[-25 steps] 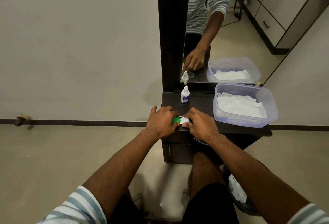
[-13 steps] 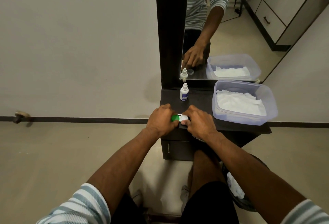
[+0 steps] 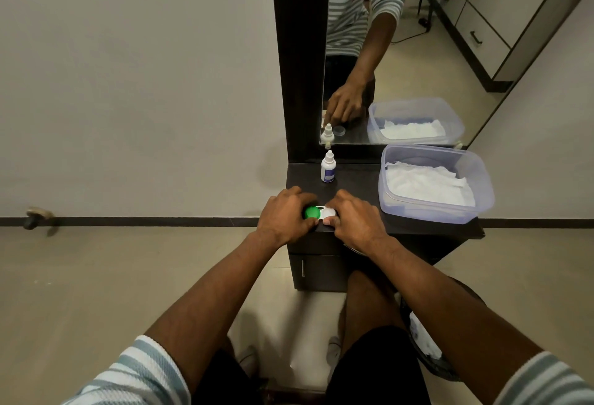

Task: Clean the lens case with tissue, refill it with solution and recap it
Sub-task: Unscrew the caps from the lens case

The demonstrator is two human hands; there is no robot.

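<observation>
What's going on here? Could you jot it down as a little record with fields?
Place: dark vanity shelf below a mirror
Left hand: grips the lens case's green cap
Right hand: holds the lens case at its white end
Solution bottle: upright, capped, behind the hands
Tissue tub: right side, open, tissues inside

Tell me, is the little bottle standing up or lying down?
Standing up. The small white dropper bottle sits upright on the dark table, nozzle pointing up, behind both hands and touched by neither.
</observation>
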